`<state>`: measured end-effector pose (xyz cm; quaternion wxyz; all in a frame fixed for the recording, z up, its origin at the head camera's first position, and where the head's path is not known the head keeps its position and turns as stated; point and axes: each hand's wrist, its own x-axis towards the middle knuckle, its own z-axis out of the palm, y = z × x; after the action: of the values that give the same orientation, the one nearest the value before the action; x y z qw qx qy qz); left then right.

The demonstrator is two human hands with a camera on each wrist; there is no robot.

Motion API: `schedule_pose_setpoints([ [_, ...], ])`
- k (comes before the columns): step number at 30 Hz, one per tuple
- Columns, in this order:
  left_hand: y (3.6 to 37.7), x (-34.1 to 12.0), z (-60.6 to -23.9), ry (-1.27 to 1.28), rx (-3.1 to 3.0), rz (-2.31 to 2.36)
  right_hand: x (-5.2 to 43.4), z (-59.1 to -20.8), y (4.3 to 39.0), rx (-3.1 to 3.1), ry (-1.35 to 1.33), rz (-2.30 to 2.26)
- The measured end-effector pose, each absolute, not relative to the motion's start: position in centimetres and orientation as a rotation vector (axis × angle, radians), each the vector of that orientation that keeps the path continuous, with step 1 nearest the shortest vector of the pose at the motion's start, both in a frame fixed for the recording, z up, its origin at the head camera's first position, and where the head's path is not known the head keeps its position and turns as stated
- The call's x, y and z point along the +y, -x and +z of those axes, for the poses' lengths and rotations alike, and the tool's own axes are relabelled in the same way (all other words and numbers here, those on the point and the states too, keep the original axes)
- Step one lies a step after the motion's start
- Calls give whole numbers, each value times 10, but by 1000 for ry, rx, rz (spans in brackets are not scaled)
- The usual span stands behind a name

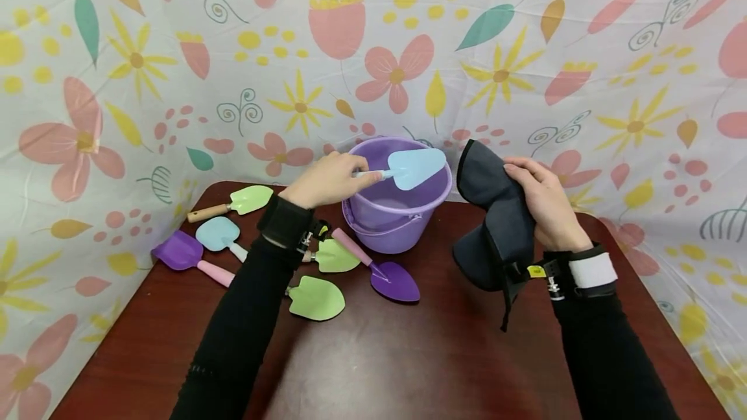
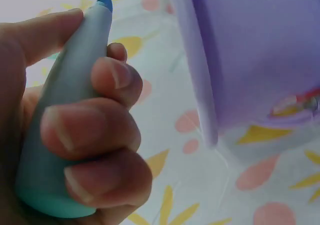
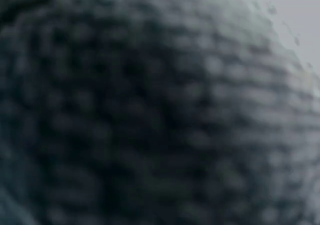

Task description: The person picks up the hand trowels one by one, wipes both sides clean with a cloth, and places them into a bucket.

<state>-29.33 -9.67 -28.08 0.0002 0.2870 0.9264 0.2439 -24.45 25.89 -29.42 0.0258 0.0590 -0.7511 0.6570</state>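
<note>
My left hand (image 1: 332, 179) grips the pale blue handle of a hand trowel (image 1: 416, 168). Its light blue blade overlaps the mouth of the purple bucket (image 1: 382, 219) in the head view. In the left wrist view, curled fingers (image 2: 95, 127) wrap the tapered handle (image 2: 80, 80), beside the bucket's rim (image 2: 202, 105). At the bucket's right, my right hand (image 1: 543, 203) pinches a dark grey soft fabric hat (image 1: 504, 219) by its side. The hat hangs folded, with black edging and a dangling strap. Blurred dark weave (image 3: 160, 115) fills most of the right wrist view.
More trowels lie on the brown table (image 1: 373, 368): a purple one (image 1: 395, 282) before the bucket, several green-bladed ones (image 1: 317, 298), another light blue one (image 1: 218, 233) and a purple shovel with a pink handle (image 1: 177, 251). A flowered curtain (image 1: 233, 70) stands behind.
</note>
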Motion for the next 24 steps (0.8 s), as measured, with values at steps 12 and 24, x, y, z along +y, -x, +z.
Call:
schedule_pose_setpoints([
  [12, 326, -81, -276, -798, 3046, 222, 295, -302, 267, -2684, -38, 1711],
  [24, 352, -50, -284, -968, 3088, -252, 300, -345, 300, -2940, -97, 1196],
])
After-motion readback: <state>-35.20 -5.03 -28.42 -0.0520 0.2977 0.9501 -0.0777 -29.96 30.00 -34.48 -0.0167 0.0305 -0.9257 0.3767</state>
